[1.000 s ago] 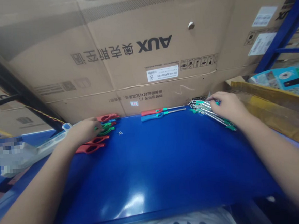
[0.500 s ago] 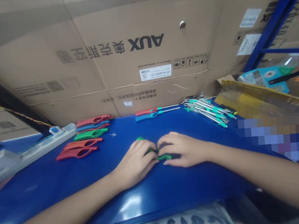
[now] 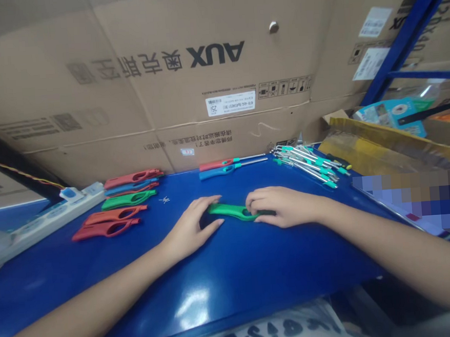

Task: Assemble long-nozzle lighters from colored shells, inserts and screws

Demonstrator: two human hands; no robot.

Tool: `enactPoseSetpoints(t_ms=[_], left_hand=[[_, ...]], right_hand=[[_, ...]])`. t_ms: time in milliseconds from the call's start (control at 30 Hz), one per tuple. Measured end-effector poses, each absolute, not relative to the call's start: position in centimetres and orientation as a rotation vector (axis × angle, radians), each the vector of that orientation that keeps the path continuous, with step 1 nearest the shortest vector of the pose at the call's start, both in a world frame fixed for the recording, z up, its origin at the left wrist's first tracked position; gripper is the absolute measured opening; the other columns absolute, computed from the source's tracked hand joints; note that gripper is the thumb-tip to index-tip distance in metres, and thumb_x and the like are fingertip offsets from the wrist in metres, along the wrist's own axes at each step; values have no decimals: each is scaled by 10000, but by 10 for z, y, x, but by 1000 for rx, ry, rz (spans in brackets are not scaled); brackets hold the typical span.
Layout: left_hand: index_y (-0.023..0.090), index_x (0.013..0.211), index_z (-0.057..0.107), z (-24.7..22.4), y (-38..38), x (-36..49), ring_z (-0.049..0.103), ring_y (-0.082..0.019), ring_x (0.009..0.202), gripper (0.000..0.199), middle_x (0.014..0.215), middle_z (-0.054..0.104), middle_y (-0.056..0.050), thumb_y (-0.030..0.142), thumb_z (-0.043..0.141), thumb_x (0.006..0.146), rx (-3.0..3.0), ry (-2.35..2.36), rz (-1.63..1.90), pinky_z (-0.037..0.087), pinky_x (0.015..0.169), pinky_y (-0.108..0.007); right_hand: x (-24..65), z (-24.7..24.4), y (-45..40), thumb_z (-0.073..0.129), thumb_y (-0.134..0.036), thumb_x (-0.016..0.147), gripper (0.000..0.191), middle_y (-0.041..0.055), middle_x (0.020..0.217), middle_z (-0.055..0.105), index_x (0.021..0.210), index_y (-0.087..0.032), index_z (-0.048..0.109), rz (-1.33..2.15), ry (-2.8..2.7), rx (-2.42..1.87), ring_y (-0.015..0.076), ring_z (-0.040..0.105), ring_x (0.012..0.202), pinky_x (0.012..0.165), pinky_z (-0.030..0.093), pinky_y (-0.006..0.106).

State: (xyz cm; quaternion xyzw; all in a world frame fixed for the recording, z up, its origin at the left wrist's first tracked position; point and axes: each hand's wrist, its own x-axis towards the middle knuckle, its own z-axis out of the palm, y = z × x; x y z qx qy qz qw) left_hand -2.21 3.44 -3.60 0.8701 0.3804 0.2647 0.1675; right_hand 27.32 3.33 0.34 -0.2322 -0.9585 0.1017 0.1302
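A green lighter handle [image 3: 228, 210] lies roughly level across the middle of the blue table, its trigger loop to the right. My right hand [image 3: 289, 206] has its fingers curled over the loop end, and the tip there is hidden. At the opposite end is my left hand [image 3: 190, 223], thumb and fingers spread around the butt of the handle; whether they touch it I cannot tell. Behind, a red lighter [image 3: 211, 166] and a blue lighter [image 3: 215, 173] lie side by side, each with a metal tube fitted.
Several red, blue and green handles, among them a red one [image 3: 94, 230], form a row at left beside a white power strip [image 3: 51, 219]. Small metal bits [image 3: 164, 199] lie near them. Metal tubes with green collars [image 3: 305, 163] are piled at back right, before cardboard [image 3: 166, 100].
The green handle has come into fuller view and now lies level between my hands. My left hand has opened and drawn back leftward, while the right moved slightly right and away from me.
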Motion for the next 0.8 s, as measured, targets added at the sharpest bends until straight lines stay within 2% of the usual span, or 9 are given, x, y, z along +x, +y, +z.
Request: enactPoseSetpoints(t_ms=[133,333,467,633,800], left_hand=[[252,1318,588,-33,35,-21,636,-239,1139,378,1222,676,-77,321,629,949,2434,1046,789,517,1020,-423],[258,1287,628,-31,34,-20,651,-249,1090,366,1222,710,-65,381,641,941,2420,1068,777,527,981,-422],[249,1278,626,-32,35,-21,629,-259,1135,341,1239,702,-71,369,618,959,2458,1050,779,497,1013,-436],[213,1267,617,-35,37,-22,611,-263,1110,347,1193,686,-92,351,634,948,2475,1067,763,488,996,-444],[185,1199,645,-36,37,-22,608,-271,1067,304,1126,677,-102,333,639,933,2456,1101,774,503,950,-450]], right_hand=[[271,0,32,558,-397,1000,237,53,967,690,938,-195,665,222,-2752,-688,182,647,886,779,480,296],[271,1,31,565,-430,992,273,42,1001,686,894,-198,670,32,-2745,-769,158,641,796,686,444,278],[273,5,31,559,-449,995,287,36,981,688,894,-198,655,-24,-2751,-837,153,637,789,665,413,261],[275,5,32,472,-387,1039,296,28,912,680,905,-186,643,-142,-2552,-1027,140,597,728,590,330,262],[281,12,31,474,-334,1024,324,19,766,608,773,-170,594,-54,-2430,-1041,127,531,670,605,323,259]])
